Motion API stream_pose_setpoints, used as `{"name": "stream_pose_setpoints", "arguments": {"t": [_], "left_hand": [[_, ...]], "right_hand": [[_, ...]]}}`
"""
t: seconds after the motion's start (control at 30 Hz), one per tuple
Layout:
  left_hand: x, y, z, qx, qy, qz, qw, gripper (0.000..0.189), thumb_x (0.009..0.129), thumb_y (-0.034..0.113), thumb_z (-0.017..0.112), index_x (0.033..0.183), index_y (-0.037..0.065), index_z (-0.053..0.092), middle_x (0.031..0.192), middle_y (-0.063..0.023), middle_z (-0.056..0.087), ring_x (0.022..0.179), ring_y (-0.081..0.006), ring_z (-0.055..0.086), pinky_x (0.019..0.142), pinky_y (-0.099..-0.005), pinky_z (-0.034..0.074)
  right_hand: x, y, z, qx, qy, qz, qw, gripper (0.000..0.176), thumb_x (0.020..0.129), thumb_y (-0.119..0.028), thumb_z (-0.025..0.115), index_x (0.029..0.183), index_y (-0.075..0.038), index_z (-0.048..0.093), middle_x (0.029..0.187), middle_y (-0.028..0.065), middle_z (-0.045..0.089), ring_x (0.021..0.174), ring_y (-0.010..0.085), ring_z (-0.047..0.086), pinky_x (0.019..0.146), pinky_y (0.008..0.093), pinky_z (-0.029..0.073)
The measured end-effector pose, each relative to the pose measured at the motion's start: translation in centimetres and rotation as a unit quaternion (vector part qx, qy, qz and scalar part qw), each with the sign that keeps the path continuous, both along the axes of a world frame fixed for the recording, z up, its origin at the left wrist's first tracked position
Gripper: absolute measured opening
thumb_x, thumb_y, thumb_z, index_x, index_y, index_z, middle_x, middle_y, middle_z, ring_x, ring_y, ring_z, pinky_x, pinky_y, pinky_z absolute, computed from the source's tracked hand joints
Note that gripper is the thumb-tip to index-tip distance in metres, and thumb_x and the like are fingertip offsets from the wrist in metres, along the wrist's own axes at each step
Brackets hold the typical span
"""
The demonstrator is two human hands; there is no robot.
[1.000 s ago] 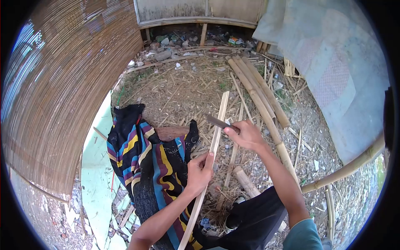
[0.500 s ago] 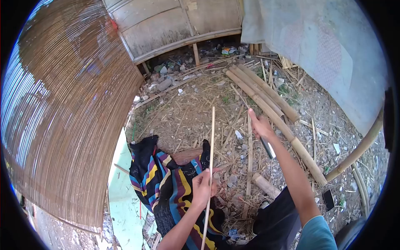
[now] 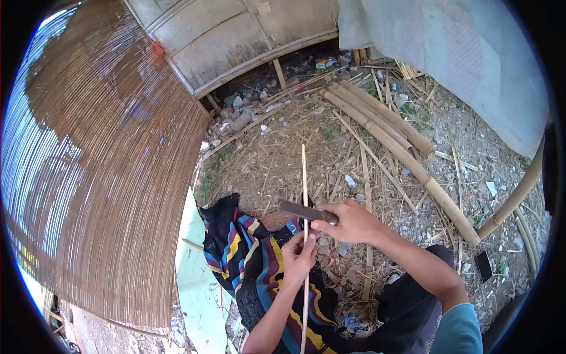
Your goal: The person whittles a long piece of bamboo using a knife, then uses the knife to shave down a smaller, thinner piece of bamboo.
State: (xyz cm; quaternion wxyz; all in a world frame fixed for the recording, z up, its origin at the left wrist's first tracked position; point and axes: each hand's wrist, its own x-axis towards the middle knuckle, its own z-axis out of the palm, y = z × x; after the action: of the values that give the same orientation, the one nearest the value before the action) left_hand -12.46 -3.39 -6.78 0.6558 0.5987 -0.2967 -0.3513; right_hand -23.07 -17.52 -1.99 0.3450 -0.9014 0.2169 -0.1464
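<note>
A long, thin bamboo strip (image 3: 304,168) stands nearly upright in view, running down past the bottom edge. My left hand (image 3: 299,259) is closed around it at mid-length, thumb and fingers pinching it. In my right hand (image 3: 352,222) is a knife, gripped by its dark handle. Its broad dark blade (image 3: 296,210) lies across the strip just above my left fingers, pointing left. Beneath my left forearm, a striped cloth (image 3: 259,283) in black, yellow, blue and purple is draped over my leg.
Several bamboo poles (image 3: 436,194) lie on the littered ground to the right. Near them is a black phone (image 3: 483,265). A slatted blind (image 3: 106,189) hangs at left above a pale green board (image 3: 200,289). Plastic sheeting (image 3: 442,53) hangs at the back right.
My right hand has swung left and down from beside the poles, bringing the knife blade across the strip. My left hand still grips the strip. The view has shifted slightly.
</note>
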Motion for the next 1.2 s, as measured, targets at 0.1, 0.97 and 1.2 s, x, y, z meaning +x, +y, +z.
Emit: {"name": "stream_pose_setpoints", "arguments": {"t": [0.1,0.97,1.2], "left_hand": [[0.1,-0.4,-1.6,0.002,-0.144,0.056,0.988,0.019,0.086,0.017,0.06,0.092,0.0,0.063,0.06,0.0052,0.051,0.051,-0.0001,0.041,0.044,-0.0178,0.03],[-3.1,1.1,0.0,-0.006,-0.299,0.042,0.953,0.023,0.078,0.017,0.066,0.084,-0.004,0.059,0.055,-0.0081,0.057,0.046,-0.0045,0.049,0.042,-0.0228,0.038],[-0.8,0.1,-1.5,-0.06,-0.213,0.083,0.972,0.027,0.08,0.022,0.067,0.089,-0.002,0.06,0.054,-0.0033,0.055,0.043,-0.0061,0.048,0.041,-0.0225,0.038]], "right_hand": [[0.3,0.2,-0.3,-0.016,0.048,0.03,0.998,0.073,0.074,-0.073,0.044,0.098,-0.008,0.066,0.073,0.0203,0.062,0.082,0.0361,0.062,0.074,0.0475,0.049],[1.6,-14.7,0.9,-0.12,-0.127,-0.342,0.923,0.075,0.083,-0.063,0.04,0.071,0.007,0.061,0.064,0.0209,0.06,0.065,0.0335,0.061,0.07,0.0412,0.047],[-2.0,-10.1,-2.7,0.194,-0.141,-0.254,0.937,0.06,0.089,-0.056,0.039,0.06,-0.004,0.045,0.046,0.004,0.042,0.038,0.0117,0.044,0.037,0.0258,0.036]]}}
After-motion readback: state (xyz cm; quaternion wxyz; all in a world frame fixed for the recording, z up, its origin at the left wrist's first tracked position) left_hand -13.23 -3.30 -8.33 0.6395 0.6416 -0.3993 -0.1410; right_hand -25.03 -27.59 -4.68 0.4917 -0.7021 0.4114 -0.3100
